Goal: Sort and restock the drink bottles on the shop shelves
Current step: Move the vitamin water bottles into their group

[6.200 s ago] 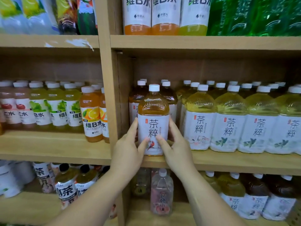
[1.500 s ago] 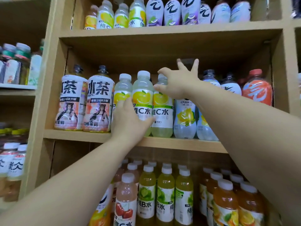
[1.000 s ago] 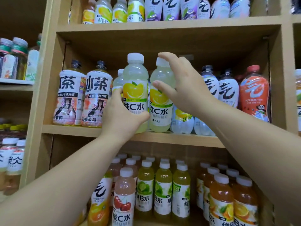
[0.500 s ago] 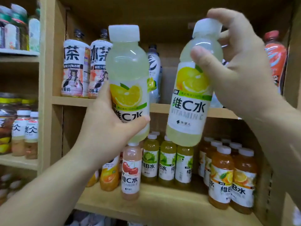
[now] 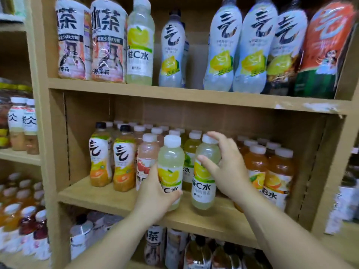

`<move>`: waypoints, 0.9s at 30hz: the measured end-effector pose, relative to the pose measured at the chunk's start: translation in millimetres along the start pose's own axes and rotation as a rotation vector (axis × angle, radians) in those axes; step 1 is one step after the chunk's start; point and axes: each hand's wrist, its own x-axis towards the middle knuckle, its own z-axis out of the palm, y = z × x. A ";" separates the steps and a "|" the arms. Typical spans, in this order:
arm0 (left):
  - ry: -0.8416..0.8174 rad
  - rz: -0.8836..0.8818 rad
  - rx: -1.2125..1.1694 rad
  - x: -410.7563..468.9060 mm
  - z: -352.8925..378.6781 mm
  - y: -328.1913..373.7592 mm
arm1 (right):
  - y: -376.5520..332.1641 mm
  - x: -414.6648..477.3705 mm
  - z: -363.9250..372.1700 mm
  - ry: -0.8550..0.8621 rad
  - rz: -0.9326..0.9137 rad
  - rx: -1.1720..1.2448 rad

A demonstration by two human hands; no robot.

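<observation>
My left hand (image 5: 155, 193) grips a pale lemon vitamin C bottle (image 5: 171, 162) by its lower body, at the front of the middle shelf (image 5: 108, 199). My right hand (image 5: 227, 167) holds a second lemon vitamin C bottle (image 5: 205, 189) by its shoulder and cap, just right of the first. Both bottles are upright at the shelf's front edge; whether they rest on the board I cannot tell. A third lemon vitamin C bottle (image 5: 140, 43) stands on the upper shelf.
Behind the held bottles stand a pink bottle (image 5: 146, 158), green ones and orange bottles (image 5: 277, 171). Two orange-labelled black-capped bottles (image 5: 111, 158) stand at the left. The upper shelf (image 5: 174, 94) carries tea bottles and pale sparkling-water bottles (image 5: 223, 45). More bottles fill the shelves below and to the left.
Both hands took the two lemon bottles off the upper shelf and brought them down to the front of the middle shelf. The view dropped with them.
</observation>
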 end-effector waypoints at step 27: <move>0.248 0.073 0.430 -35.9 10.8 -29.8 | 36.9 9.0 50.4 -0.070 0.045 0.129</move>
